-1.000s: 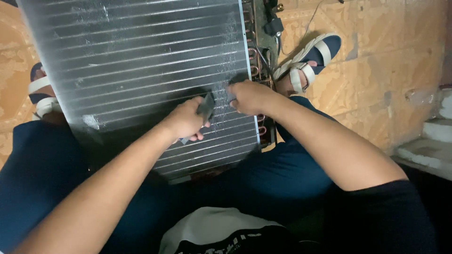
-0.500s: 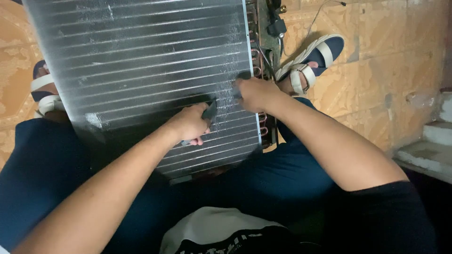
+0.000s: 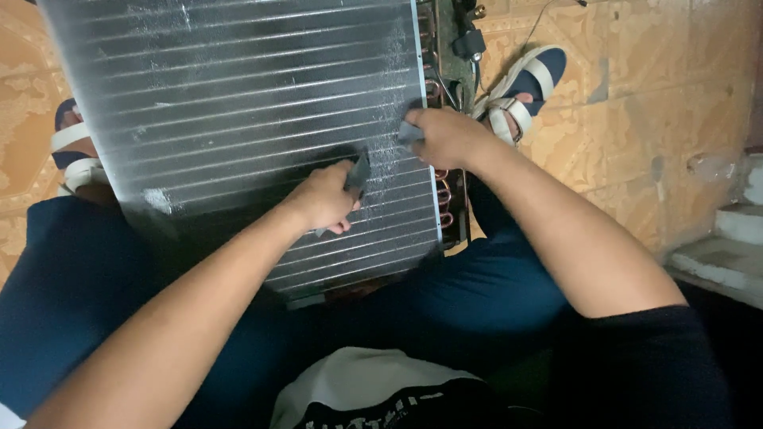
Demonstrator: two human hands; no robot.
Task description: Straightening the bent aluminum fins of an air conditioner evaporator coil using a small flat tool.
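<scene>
The coil [image 3: 238, 119] leaned on the lap, tubes running crosswise. Left hand [image 3: 322, 200] pinched a dark blade [image 3: 358, 171] against it; right hand [image 3: 445, 135] gripped its edge.

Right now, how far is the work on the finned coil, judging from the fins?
Looks done: little can be judged finished; most of the coil shows even fins. In hand: the left hand holds a dark flat tool on the fins, and the right hand presses near the right edge. Left: whitish, roughened patches remain beside the hands, along the top and at the lower left.
</scene>
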